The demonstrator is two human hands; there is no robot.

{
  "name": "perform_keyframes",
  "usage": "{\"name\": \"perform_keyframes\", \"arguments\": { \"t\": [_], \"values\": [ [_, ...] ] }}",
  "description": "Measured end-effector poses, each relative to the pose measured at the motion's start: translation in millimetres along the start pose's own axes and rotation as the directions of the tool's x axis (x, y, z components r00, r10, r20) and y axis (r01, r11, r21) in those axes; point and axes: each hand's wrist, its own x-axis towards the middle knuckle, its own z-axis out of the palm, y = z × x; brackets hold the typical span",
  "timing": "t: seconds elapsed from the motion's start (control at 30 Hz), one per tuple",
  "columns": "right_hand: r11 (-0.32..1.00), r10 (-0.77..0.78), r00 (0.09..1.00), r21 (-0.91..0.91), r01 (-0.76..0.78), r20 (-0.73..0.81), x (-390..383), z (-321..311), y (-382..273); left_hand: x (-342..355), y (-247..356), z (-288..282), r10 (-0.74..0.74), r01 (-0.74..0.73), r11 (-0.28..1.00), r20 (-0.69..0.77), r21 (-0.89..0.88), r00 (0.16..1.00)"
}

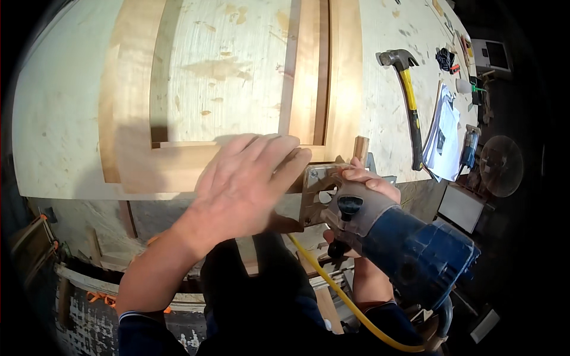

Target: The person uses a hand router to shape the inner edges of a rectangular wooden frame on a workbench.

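My right hand grips the clear housing of a blue trim router, which is tilted on its side by the front edge of a pale wooden frame. Its square base plate faces left, toward my left hand. My left hand is curved, with its fingers over the frame's front rail, right beside the plate; what it holds underneath is hidden. A short wood block stands behind the router. A yellow cord or hose runs below the router.
The pale plywood workbench bears a hammer, papers, a small blue tool and small items along its right edge. A fan and a white panel are off to the right. Timber and clutter lie below the bench.
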Motion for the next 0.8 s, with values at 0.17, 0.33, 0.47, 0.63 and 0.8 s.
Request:
{"name": "perform_keyframes", "arguments": {
  "t": [0.17, 0.33, 0.47, 0.63, 0.8],
  "values": [
    [0.999, 0.022, 0.998, 0.047, -0.019, -0.061, 5, 9, -5, -2, -1, 5, 0.019, -0.018, 0.999, -0.013, 0.030, 1.000],
    [1.000, 0.006, 0.998, 0.018, -0.005, -0.066, 3, 13, -5, -8, -4, 14, 0.026, -0.022, 0.998, -0.075, 0.052, 0.997],
    [1.000, -0.008, 0.998, -0.004, 0.008, -0.056, 4, 15, -5, -8, -5, 18, 0.043, -0.030, 0.996, -0.156, 0.086, 0.987],
    [1.000, 0.003, 0.995, -0.016, -0.005, -0.102, 0, 18, -2, -8, -6, 17, 0.044, -0.027, 0.993, -0.148, 0.117, 0.988],
    [0.995, -0.012, 1.000, -0.100, 0.011, -0.001, -8, 11, 7, -10, -4, 19, 0.023, 0.001, 0.988, -0.158, 0.153, 0.987]
  ]
}}
